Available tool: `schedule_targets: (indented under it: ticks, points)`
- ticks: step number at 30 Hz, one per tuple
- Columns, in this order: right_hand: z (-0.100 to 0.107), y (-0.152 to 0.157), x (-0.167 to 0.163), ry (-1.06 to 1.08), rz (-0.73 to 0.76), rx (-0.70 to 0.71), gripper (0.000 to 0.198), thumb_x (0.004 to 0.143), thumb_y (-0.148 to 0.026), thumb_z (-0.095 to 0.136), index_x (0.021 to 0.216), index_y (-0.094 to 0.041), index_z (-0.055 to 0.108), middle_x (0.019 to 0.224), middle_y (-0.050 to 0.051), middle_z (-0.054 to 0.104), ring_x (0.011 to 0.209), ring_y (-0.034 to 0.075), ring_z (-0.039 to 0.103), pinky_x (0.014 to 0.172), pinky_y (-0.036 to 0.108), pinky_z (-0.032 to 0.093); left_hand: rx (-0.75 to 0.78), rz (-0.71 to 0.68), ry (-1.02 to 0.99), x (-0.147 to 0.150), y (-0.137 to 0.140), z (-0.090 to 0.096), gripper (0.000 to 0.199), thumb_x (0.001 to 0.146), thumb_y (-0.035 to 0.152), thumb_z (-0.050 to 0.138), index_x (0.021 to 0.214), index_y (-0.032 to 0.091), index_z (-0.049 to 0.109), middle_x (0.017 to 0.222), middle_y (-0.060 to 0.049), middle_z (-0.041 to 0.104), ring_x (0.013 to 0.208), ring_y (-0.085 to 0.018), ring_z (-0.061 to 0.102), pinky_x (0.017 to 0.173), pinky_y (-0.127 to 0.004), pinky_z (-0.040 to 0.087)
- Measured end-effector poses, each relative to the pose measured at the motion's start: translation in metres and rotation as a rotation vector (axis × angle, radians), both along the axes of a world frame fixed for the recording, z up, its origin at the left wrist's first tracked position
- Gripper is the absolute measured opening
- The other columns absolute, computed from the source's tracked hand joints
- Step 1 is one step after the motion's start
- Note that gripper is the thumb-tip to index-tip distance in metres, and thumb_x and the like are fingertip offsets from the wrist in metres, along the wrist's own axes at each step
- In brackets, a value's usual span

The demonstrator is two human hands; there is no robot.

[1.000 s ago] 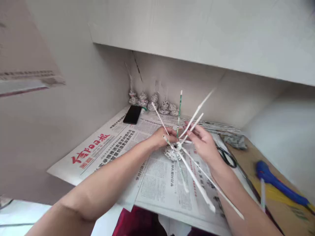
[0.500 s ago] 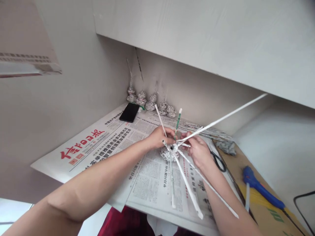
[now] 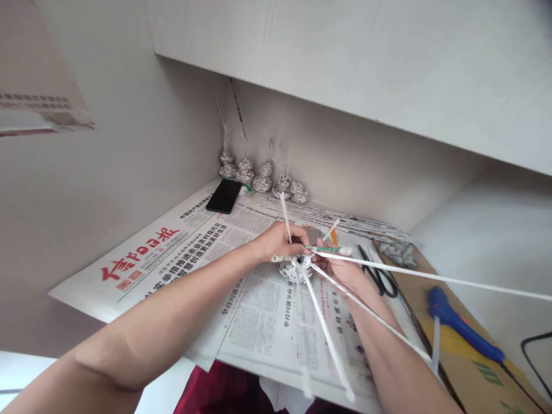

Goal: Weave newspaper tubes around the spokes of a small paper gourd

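A small woven newspaper piece [image 3: 290, 271] stands on the spread newspaper, with several rolled paper strips fanning out from its top. My left hand [image 3: 285, 238] is closed at its upper left, fingers pinching near the base of a green-marked paper strip [image 3: 328, 249]. That strip lies over to the right. My right hand [image 3: 338, 265] is at the right side of the piece, its fingers curled among the strips and partly hidden by them. A long white paper strip [image 3: 414, 269] stretches from the top of the piece to the right edge.
Several woven gourd-shaped pieces [image 3: 263, 178] stand along the back wall by a black phone [image 3: 223, 196]. Rolled paper sticks [image 3: 340, 218] lie behind my hands. To the right are black-handled scissors [image 3: 382, 276] and a blue glue gun [image 3: 463, 330] on cardboard. A white panel [image 3: 366, 69] overhangs the table.
The long white strip has swung down from pointing up-right to nearly level. The green-marked strip, upright before, now lies over to the right.
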State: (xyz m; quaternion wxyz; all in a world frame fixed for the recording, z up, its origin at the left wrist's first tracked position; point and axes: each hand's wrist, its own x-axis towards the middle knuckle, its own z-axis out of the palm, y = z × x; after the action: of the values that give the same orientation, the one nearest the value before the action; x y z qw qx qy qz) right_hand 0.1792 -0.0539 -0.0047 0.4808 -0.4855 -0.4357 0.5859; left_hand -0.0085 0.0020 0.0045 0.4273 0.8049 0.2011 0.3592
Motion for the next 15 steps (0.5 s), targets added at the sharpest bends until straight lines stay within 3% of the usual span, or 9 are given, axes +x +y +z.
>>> schedule_targets:
  ticks: [3, 8, 11, 15]
  points:
    - [0.005, -0.003, -0.001, 0.107, -0.015, -0.102, 0.033, 0.066, -0.046, 0.08, 0.071, -0.016, 0.066, 0.059, 0.001, 0.064, 0.047, 0.009, 0.056, 0.041, 0.02, 0.042, 0.068, 0.022, 0.014, 0.0, 0.0, -0.003, 0.011, 0.077, 0.021, 0.063, 0.081, 0.013, 0.07, 0.074, -0.002, 0.069, 0.069, -0.011, 0.06, 0.067, -0.02, 0.044]
    - [0.012, -0.007, 0.002, 0.113, 0.12, -0.078, 0.029, 0.065, -0.032, 0.083, 0.084, -0.016, 0.069, 0.066, 0.001, 0.067, 0.053, 0.01, 0.057, 0.042, 0.019, 0.04, 0.032, 0.054, 0.015, 0.0, 0.0, -0.002, 0.011, 0.074, 0.02, 0.064, 0.08, 0.012, 0.07, 0.071, -0.002, 0.068, 0.065, -0.01, 0.058, 0.063, -0.019, 0.043]
    - [0.01, -0.006, 0.004, 0.094, 0.134, -0.063, 0.031, 0.063, -0.024, 0.084, 0.09, -0.018, 0.068, 0.068, 0.0, 0.068, 0.054, 0.011, 0.059, 0.047, 0.021, 0.043, -0.143, 0.037, -0.027, 0.0, 0.0, 0.001, 0.014, 0.07, 0.024, 0.07, 0.072, 0.011, 0.067, 0.064, -0.001, 0.064, 0.059, -0.009, 0.055, 0.057, -0.019, 0.041]
    - [0.009, -0.006, 0.003, 0.108, 0.111, -0.077, 0.035, 0.062, -0.023, 0.084, 0.091, -0.018, 0.066, 0.075, 0.002, 0.071, 0.065, 0.014, 0.065, 0.06, 0.025, 0.049, -0.497, 0.067, -0.105, 0.002, -0.002, 0.003, 0.026, 0.062, 0.031, 0.077, 0.068, 0.012, 0.06, 0.056, 0.003, 0.057, 0.046, -0.006, 0.047, 0.045, -0.018, 0.035]
